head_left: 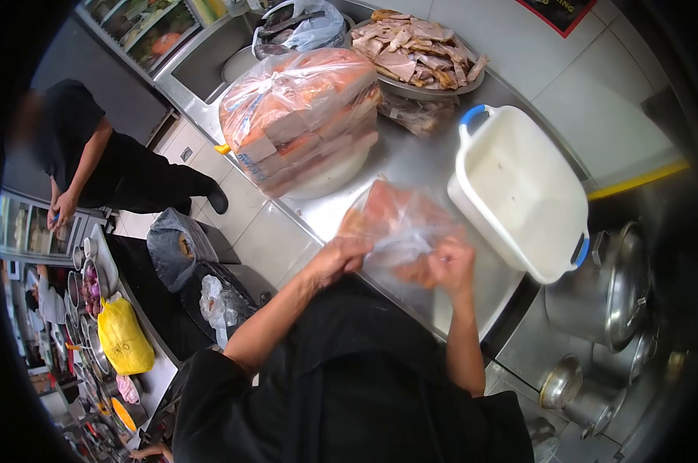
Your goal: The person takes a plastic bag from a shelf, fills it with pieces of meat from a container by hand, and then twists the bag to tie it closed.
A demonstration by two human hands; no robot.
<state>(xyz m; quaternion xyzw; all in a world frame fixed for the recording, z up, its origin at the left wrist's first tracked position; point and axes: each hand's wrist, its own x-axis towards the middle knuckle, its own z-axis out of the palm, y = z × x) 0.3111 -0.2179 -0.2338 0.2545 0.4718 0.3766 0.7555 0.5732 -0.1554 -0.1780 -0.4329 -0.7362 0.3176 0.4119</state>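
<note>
On the steel counter in front of me lies a clear plastic bag [399, 224] with pinkish-orange raw meat inside. My left hand [340, 258] is closed on the bag's near left edge. At the right side of the same bag, my right hand [451, 264] pinches the gathered plastic, slightly blurred. Just beyond stands a much larger clear bag of raw meat [303, 108], knotted on top and resting on a pale round container. A white tub [519, 185] with blue handles sits to the right of my hands, with nothing but small specks in it.
A tray of sliced cooked meat [415, 50] is at the back, beside a plastic bag of dark items [299, 27]. Large steel pots [596, 285] stand at the right. To the left are a lined bin [181, 239], a yellow bag [125, 337] and a standing person [94, 147].
</note>
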